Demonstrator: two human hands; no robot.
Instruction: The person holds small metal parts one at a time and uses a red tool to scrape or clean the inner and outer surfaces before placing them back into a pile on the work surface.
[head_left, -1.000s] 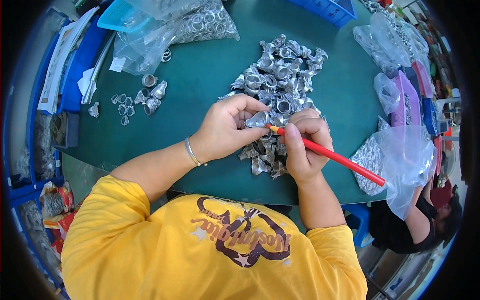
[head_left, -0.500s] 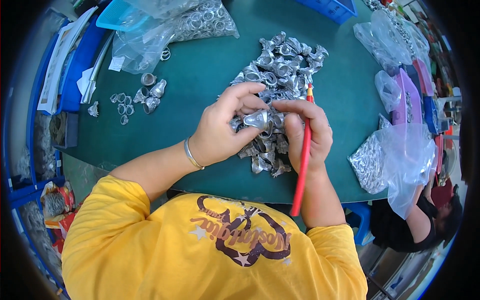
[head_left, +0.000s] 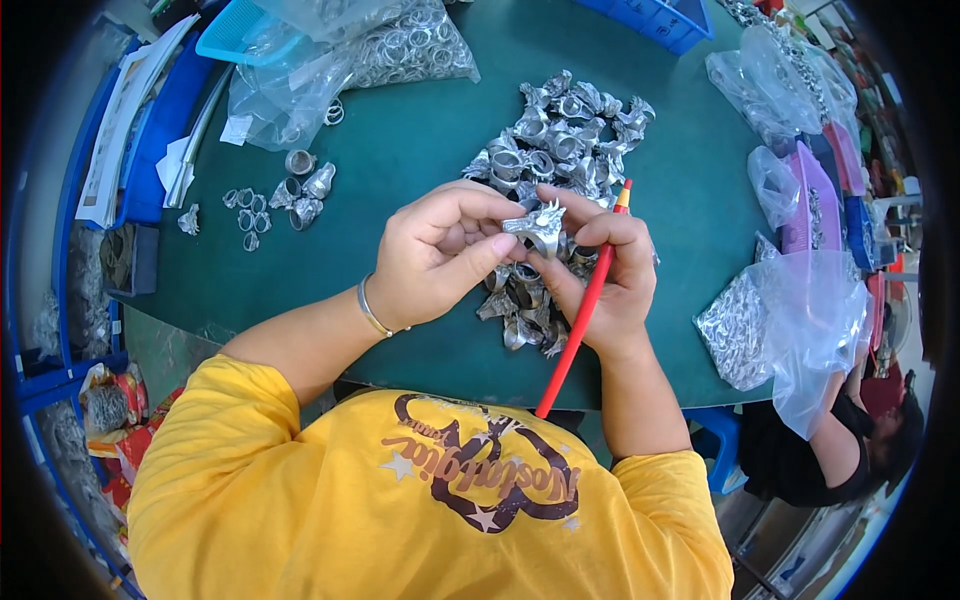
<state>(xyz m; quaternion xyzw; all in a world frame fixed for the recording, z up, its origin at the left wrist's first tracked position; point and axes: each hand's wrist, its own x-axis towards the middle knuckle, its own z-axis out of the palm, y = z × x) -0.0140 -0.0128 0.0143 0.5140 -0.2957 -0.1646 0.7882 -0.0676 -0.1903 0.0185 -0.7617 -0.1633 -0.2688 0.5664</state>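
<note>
A silver ring with a jagged, sculpted top point(head_left: 540, 228) is pinched between the thumb and fingers of my left hand point(head_left: 437, 252). My right hand point(head_left: 612, 285) is closed around a red pencil point(head_left: 574, 352), its pointed end away from me and its long shaft slanting down toward my shirt. The right thumb and index finger also reach the ring's right side. Under and beyond both hands spreads a heap of similar silver rings point(head_left: 565, 140) on the green tabletop point(head_left: 400, 160); my hands hide part of it.
Loose rings point(head_left: 305, 190) lie in small groups to the left. Behind them are a clear bag of rings point(head_left: 425, 45) and a light-blue basket point(head_left: 240, 35). A blue crate point(head_left: 660, 22) is at the far edge. Bags point(head_left: 740, 325) and a purple tray point(head_left: 815, 195) line the right, near another person point(head_left: 835, 440).
The ring has turned so its jagged top now shows. My right hand has closed in on it, and the pencil's near end has swung left.
</note>
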